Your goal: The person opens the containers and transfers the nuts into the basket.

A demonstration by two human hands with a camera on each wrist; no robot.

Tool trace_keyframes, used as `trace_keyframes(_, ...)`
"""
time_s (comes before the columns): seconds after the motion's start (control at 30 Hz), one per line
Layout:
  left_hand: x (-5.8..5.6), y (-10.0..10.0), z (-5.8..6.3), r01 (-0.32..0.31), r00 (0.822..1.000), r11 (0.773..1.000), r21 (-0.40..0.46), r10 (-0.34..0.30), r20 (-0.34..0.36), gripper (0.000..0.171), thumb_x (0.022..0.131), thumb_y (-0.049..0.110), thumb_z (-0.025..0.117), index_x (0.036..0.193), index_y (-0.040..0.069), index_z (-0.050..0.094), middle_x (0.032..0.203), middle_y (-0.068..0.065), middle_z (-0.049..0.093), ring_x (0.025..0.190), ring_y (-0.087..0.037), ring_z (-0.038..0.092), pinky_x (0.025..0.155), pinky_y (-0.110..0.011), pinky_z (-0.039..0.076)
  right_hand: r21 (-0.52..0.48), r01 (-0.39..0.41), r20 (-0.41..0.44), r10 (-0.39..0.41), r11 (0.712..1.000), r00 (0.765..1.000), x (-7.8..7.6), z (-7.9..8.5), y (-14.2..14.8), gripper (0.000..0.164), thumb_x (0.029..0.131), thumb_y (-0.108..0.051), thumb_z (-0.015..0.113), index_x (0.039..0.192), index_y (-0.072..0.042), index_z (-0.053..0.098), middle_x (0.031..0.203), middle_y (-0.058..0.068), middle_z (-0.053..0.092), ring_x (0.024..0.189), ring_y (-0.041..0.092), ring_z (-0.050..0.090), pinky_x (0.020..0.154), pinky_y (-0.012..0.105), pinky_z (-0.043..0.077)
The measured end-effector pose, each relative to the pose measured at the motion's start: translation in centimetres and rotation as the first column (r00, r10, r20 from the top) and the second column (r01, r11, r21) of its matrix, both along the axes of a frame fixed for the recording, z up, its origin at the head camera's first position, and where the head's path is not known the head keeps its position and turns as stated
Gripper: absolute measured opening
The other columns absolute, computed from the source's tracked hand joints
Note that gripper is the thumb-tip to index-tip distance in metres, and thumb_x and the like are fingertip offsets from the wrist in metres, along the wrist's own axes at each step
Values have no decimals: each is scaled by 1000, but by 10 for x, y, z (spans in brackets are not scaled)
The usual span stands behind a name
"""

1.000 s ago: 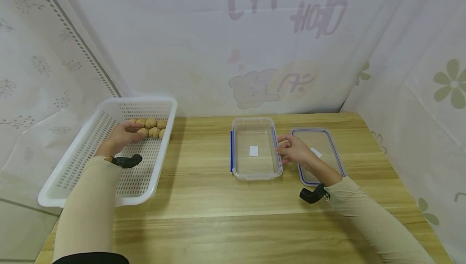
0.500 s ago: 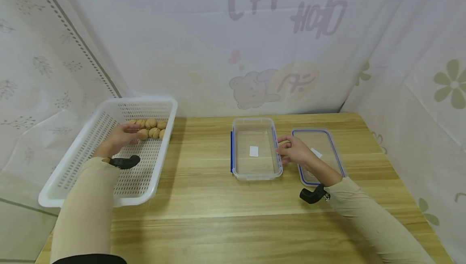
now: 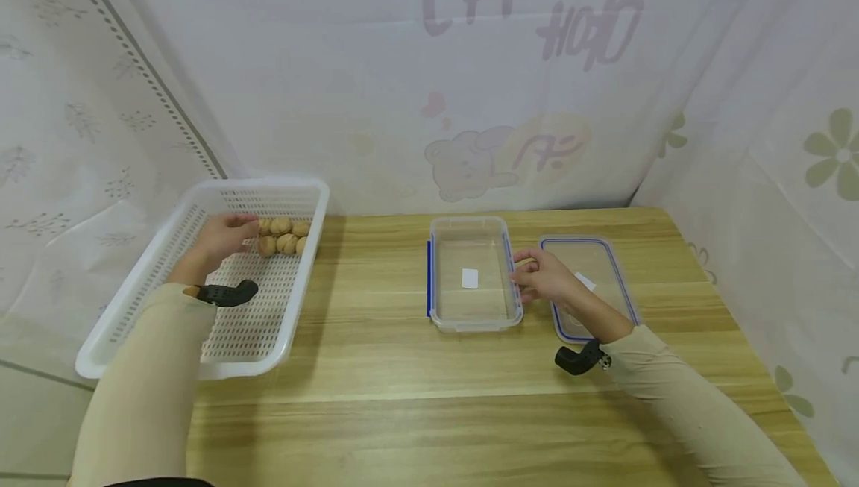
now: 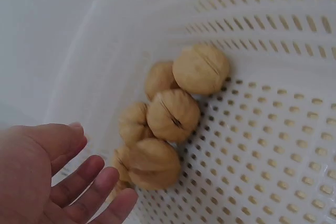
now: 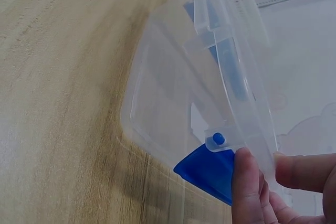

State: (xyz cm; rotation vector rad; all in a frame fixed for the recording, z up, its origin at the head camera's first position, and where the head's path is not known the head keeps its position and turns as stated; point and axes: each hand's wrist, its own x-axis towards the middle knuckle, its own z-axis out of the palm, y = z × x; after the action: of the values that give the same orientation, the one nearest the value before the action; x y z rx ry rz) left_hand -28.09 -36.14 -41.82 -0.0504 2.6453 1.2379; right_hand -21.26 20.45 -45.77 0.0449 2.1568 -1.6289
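Observation:
Inside the white basket (image 3: 305, 300), my left hand (image 3: 224, 239) hovers beside a cluster of walnuts (image 3: 285, 242). Its fingers are loosely bent and hold nothing; in the left wrist view the fingertips (image 4: 107, 179) come close to the nearest walnut (image 4: 153, 163), and whether they touch is unclear. My right hand (image 3: 542, 276) pinches the right rim of a clear plastic food container (image 3: 470, 304) between thumb and fingers. In the right wrist view a blue locking flap (image 5: 207, 169) hangs from that rim, just by the fingers. A white label shows in the container's bottom.
The container's clear lid (image 3: 597, 248) with a blue seal lies flat on the wooden table (image 3: 376, 375), partly under my right forearm. Printed white cloth (image 3: 376, 99) closes off the back and both sides.
My left hand has drawn slightly left and back from the walnuts, and more of them show. The right hand keeps its hold on the container.

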Motion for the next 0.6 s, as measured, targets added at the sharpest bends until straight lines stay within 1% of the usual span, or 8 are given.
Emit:
trace_keyframes(0.03, -1, 2, 2, 1, 1000, 1000, -4, -1, -13, 59, 111, 31, 38, 148, -15, 35, 149, -34, 39, 129, -42, 45, 95, -35, 55, 1, 0, 0, 0, 1000, 1000, 0, 0, 0, 46, 101, -2, 60, 141, 8, 39, 101, 12, 61, 79, 16, 63, 70, 35, 62)
trace_keyframes(0.07, -3, 4, 4, -22, 999, 1000, -6, 22, -28, 58, 110, 32, 41, 147, -13, 38, 147, -33, 42, 126, -39, 49, 93, -34, 56, 2, 1, 1, -1, 1000, 1000, 0, 1, 1, 46, 101, -2, 60, 141, 8, 39, 101, 12, 61, 79, 17, 63, 70, 35, 62)
trace_keyframes(0.17, -5, 9, 8, -24, 998, 999, -35, 21, -65, 57, 110, 31, 42, 146, -13, 41, 144, -32, 46, 120, -37, 52, 91, -37, 55, 14, -3, 2, 3, 1000, 1000, 0, 1, 2, 46, 101, -2, 60, 141, 9, 39, 102, 14, 61, 80, 17, 63, 72, 36, 63)
trace_keyframes(0.27, -6, 16, 15, -22, 995, 997, -70, 15, -102, 55, 109, 31, 43, 143, -12, 45, 140, -33, 49, 119, -40, 53, 92, -42, 53, 26, -8, 4, 8, 1000, 1000, -1, 1, 3, 47, 101, -3, 60, 141, 9, 39, 104, 15, 61, 82, 18, 64, 73, 37, 63)
trace_keyframes(0.3, -6, 18, 18, 4, 993, 995, -101, -16, -118, 55, 110, 31, 41, 143, -12, 45, 139, -34, 49, 120, -44, 52, 93, -45, 52, 31, -16, 1, 16, 999, 1000, -2, 1, 4, 47, 101, -3, 60, 141, 9, 38, 105, 16, 61, 82, 18, 64, 73, 36, 63)
trace_keyframes(0.47, -7, 38, 33, 27, 977, 973, -231, -74, -198, 49, 110, 30, 42, 136, -11, 51, 134, -35, 52, 122, -51, 51, 91, -57, 51, 55, -39, 5, 38, 998, 999, -5, 1, 8, 48, 101, -5, 61, 141, 9, 39, 109, 21, 61, 85, 21, 64, 71, 34, 63)
trace_keyframes(0.53, -7, 50, 40, 36, 974, 968, -247, -89, -207, 48, 110, 31, 43, 135, -9, 51, 134, -35, 52, 123, -51, 51, 92, -60, 50, 69, -42, 7, 42, 997, 999, -6, 3, 9, 48, 101, -7, 61, 141, 9, 39, 112, 22, 60, 86, 24, 65, 72, 35, 63)
trace_keyframes(0.6, -8, 63, 49, 46, 971, 968, -249, -102, -218, 47, 110, 30, 44, 136, -8, 51, 135, -33, 53, 125, -50, 50, 95, -61, 48, 105, -54, -10, 56, 993, 998, -7, 8, 11, 50, 103, -12, 61, 142, 9, 39, 116, 25, 59, 89, 30, 66, 74, 39, 63)
